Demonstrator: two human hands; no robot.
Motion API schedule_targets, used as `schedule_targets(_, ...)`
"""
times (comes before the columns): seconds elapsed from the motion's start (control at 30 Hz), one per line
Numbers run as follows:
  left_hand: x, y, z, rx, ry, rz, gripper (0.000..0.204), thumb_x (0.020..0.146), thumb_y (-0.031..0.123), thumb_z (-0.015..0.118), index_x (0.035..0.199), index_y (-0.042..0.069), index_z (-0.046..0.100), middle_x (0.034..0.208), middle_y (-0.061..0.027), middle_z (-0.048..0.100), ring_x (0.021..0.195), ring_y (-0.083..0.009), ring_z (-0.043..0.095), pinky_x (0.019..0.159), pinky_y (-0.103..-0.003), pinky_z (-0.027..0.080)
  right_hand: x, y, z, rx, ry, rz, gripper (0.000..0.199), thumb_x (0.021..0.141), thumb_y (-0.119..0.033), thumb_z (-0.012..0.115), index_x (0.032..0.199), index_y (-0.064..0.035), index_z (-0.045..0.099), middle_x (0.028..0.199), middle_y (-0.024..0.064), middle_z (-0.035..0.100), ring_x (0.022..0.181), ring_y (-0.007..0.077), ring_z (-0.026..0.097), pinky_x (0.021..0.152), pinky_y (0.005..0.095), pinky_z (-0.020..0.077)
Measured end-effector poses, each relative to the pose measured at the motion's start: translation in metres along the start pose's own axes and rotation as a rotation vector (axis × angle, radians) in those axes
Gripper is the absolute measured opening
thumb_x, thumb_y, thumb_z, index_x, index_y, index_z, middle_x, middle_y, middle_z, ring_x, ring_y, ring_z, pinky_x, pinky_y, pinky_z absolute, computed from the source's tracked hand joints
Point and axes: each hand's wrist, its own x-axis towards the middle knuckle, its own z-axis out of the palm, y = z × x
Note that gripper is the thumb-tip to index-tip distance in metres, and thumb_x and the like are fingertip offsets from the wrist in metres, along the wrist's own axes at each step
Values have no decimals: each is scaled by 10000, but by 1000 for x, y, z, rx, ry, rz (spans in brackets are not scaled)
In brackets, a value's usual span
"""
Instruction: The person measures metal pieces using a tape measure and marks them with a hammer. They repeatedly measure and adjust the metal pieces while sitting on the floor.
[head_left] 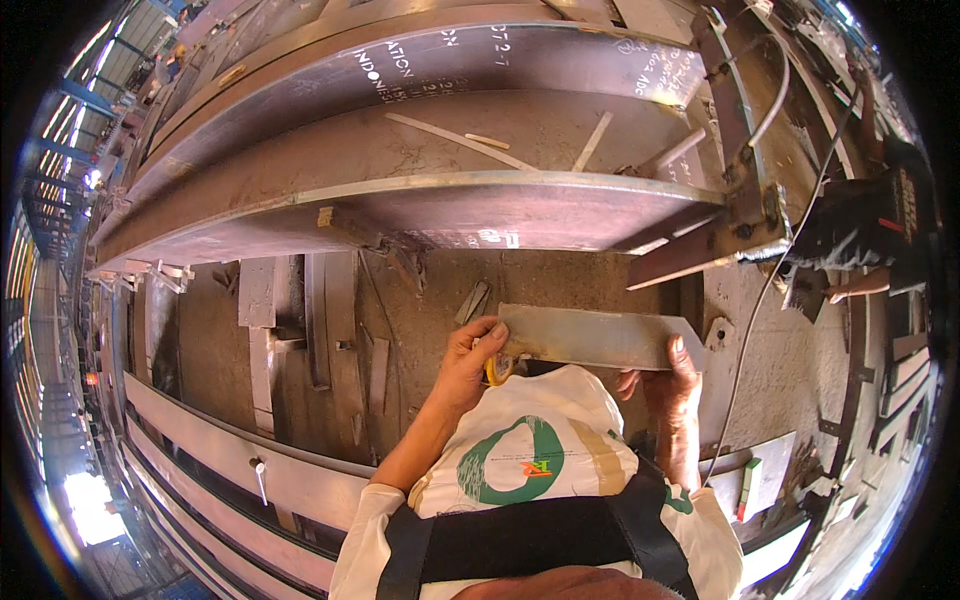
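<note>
A flat grey steel plate [595,336], long and with cut corners at its right end, is held level in front of my body. My left hand [468,362] grips its left end, thumb on top. Under that hand, beside the plate's edge, shows a curved yellow object [497,371] whose kind I cannot make out. My right hand [672,382] is closed on the plate near its right end, the thumb pressed on the upper face and the other fingers partly hidden beneath.
A large steel beam [430,215] with white markings lies across the far side, loose strips [592,141] resting in it. Long steel bars [235,430] lie at the left. A cable [762,300] hangs at the right, where another person [868,225] works. A hammer [260,478] rests at lower left.
</note>
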Motion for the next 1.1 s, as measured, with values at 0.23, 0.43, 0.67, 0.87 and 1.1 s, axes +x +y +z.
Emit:
schedule_targets(0.23,-16,73,28,281,68,102,261,916,247,705,1054,26,688,892,-22,630,813,-109,590,717,-281,473,-1,-67,27,-486,-16,-217,642,813,-344,729,1211,82,462,759,239,640,517,330,642,402,391,531)
schedule_targets(0.43,13,226,13,1087,-267,508,205,848,197,775,984,48,740,829,-61,677,779,-157,609,744,-328,482,-29,-97,90,-143,176,-406,625,785,-221,691,1312,-23,419,1117,298,594,616,407,653,365,468,555)
schedule_targets(0.67,192,281,101,1599,-688,695,292,873,312,746,1014,64,686,907,-116,686,895,-244,646,828,-390,544,-67,-48,22,-473,589,-614,661,724,-289,765,1239,28,500,996,187,644,672,310,634,417,358,515)
schedule_targets(0.87,336,152,155,2150,-976,549,281,925,167,659,1187,66,639,1120,-124,671,979,-261,665,840,-397,584,-62,-17,37,-487,679,-340,493,793,-252,731,1153,29,544,820,177,661,509,250,607,437,325,488)
schedule_targets(1.1,393,82,107,2274,-1288,150,429,931,200,621,1354,152,566,1383,-133,512,1187,-259,579,965,-407,536,-60,22,26,-576,925,10,492,868,-132,654,1293,45,480,825,169,637,552,224,616,575,323,517)
